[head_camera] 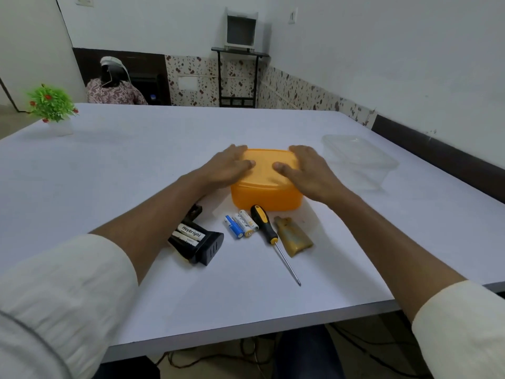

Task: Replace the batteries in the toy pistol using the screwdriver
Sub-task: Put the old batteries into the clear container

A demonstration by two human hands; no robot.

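An orange box (266, 184) is covered from both sides by the hands: the left hand (226, 166) is laid flat on the left of its lid, the right hand (306, 166) on the right, fingers relaxed and spread, nothing being gripped. Below the left wrist, the black toy pistol (198, 240) is seen lying on the white desk (136, 165) with its battery bay open; "Heybright" can be read on a white cell inside. Between the two forearms, three loose batteries (241, 223) are laid side by side; their print cannot be read. Just right of them lies the screwdriver (269, 231), and beside it a tan cover (293, 236), under the right wrist. A clear tub (360, 160) stands beyond the right hand.
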